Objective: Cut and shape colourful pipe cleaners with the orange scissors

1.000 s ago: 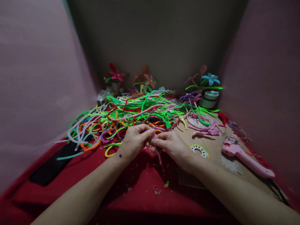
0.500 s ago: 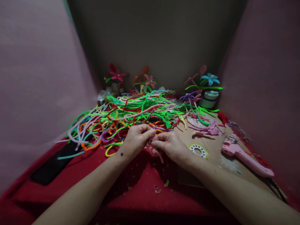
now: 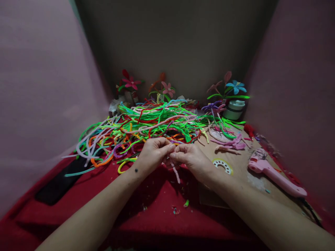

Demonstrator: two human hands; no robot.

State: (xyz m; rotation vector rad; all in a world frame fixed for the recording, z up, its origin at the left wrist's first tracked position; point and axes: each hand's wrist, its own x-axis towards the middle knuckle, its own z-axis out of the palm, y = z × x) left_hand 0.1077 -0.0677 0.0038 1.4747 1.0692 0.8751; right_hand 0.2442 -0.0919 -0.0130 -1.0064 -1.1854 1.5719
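A pale pink pipe cleaner (image 3: 176, 173) hangs down between my hands, its free end over the red cloth. My left hand (image 3: 155, 150) pinches its upper part with thumb and forefinger. From the other side my right hand (image 3: 187, 157) closes on the same piece, fingertips meeting those of the left. The part inside the fingers is mostly hidden. Just behind the hands lies a big heap of pipe cleaners (image 3: 159, 120), mostly green, with red, pink, white and orange ones among them.
A pink hot glue gun (image 3: 277, 177) and a white ring-shaped spool (image 3: 222, 165) rest on the cardboard (image 3: 240, 174) at right. A black phone-like slab (image 3: 56, 186) lies left. Behind stand pipe-cleaner flowers (image 3: 235, 87) and a lidded jar (image 3: 233, 109). Small scraps dot the red cloth (image 3: 157, 223).
The pink pipe cleaner's hanging end has swung slightly left and shows more clearly. My right fingers have shifted a little upward and curled closer to the left fingertips.
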